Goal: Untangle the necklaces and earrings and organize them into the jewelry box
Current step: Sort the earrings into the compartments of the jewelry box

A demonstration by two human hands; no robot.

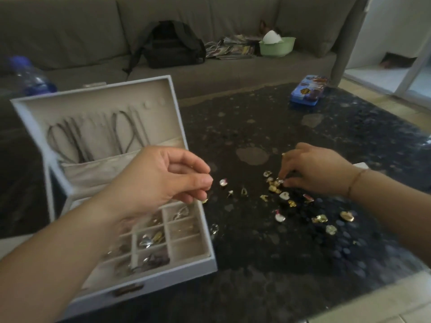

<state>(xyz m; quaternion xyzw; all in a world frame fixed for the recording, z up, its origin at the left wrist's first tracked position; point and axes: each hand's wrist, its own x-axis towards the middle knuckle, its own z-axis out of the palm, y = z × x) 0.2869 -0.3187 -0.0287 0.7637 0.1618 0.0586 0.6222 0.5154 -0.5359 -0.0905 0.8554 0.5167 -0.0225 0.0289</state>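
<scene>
Small gold and pearly earrings (283, 195) lie scattered on my dark speckled glossy table (303, 264). My right-hand fingers (288, 181) pinch into the cluster; my left-hand fingers (205, 183), pressed together, hover over the white, beige-lined jewelry box (163, 276), necklaces (98, 136) hanging in its lid.

Dim room, daylight entering from the right. Grey-green sofa (93, 31) along the back — black backpack (172, 45), magazines (231, 48) and a pale green bowl (277, 46) on its seat. Dark speckled glass table (303, 252) in front; pale tiled floor (377, 301) beyond — white wall (396, 24) at right.
</scene>
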